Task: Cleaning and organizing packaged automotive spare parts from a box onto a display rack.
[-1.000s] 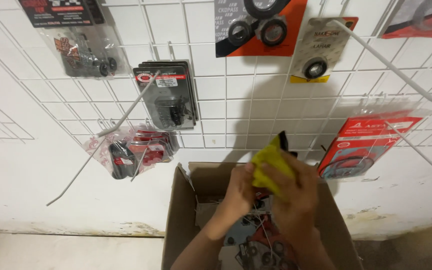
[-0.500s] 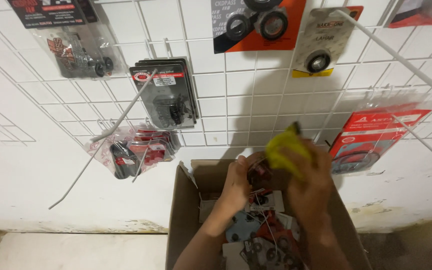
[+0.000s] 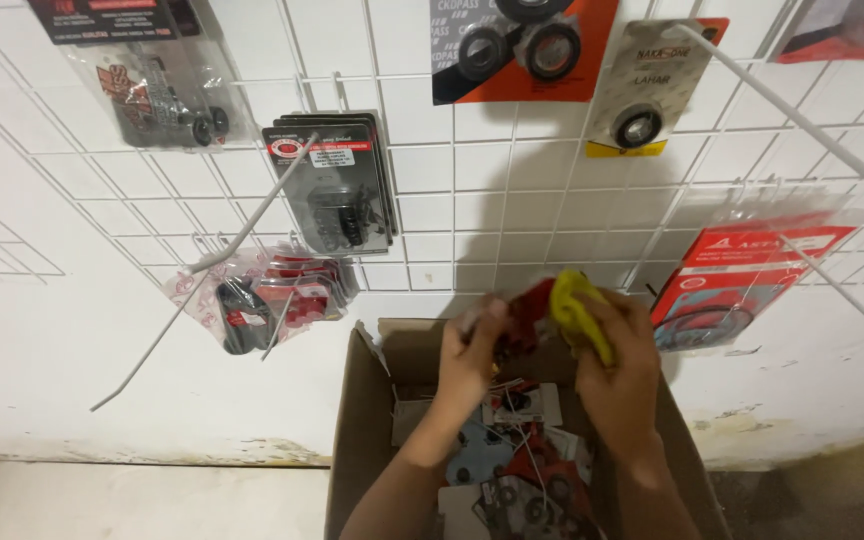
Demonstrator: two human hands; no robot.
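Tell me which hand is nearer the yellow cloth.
Right. The right hand grips the yellow cloth at its top; the left hand is beside it, holding a red packet over the cardboard box.

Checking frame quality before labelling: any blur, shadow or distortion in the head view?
Head view: motion blur smears both hands, left hand, right hand, and the red packet and yellow cloth they hold; a soft shadow falls on the white grid wall above them; the wide lens bows the grid lines; the hanging packs stay fairly sharp.
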